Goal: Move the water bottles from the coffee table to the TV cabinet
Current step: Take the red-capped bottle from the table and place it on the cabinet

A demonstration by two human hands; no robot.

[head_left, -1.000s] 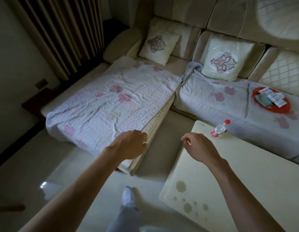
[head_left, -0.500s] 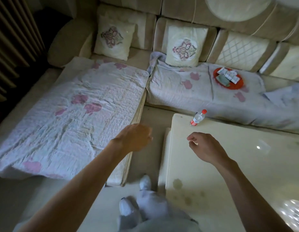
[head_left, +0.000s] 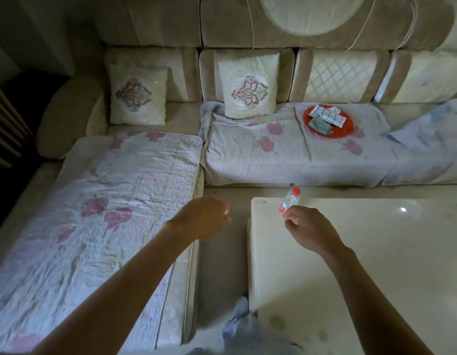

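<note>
One small clear water bottle with a red cap and red label stands near the far left corner of the glossy cream coffee table. My right hand is over the table just in front of the bottle, fingers loosely curled and apart, its fingertips covering the bottle's base. Whether they touch the bottle I cannot tell. My left hand hovers over the floor gap left of the table, curled into a loose fist with nothing in it. The TV cabinet is out of view.
An L-shaped beige sofa with floral covers wraps the left and far sides. Two embroidered cushions lean on its back, and a red tray of packets lies on the seat. A narrow floor strip separates chaise and table.
My view has swung right and closer to the table. My right hand has reached forward to the bottle's base, and my left hand has stayed curled beside it.
</note>
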